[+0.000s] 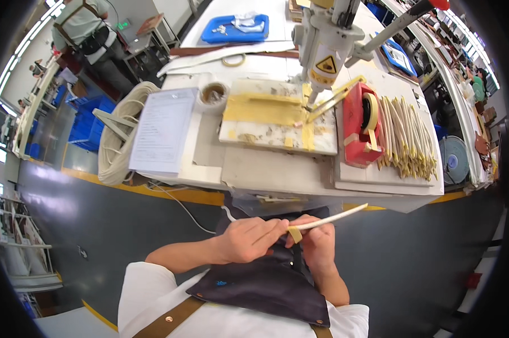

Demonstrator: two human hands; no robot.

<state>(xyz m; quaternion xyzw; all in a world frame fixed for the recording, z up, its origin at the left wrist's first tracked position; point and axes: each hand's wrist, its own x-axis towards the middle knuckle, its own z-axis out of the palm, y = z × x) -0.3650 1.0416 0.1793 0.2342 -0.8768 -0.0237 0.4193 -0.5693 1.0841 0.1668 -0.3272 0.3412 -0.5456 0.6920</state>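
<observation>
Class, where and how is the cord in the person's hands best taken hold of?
Probably pinch the cord on its bare stretch near the tip, from the person's right: that end juts past the right hand, slim and nearly straight, while the left hand and yellow tape crowd it further back.

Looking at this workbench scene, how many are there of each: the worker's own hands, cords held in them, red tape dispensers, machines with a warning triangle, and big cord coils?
Hands (left hand, right hand): 2
Held pale cord: 1
Red tape dispenser: 1
Warning-marked machine: 1
Big cord coil: 1
Total: 6
</observation>
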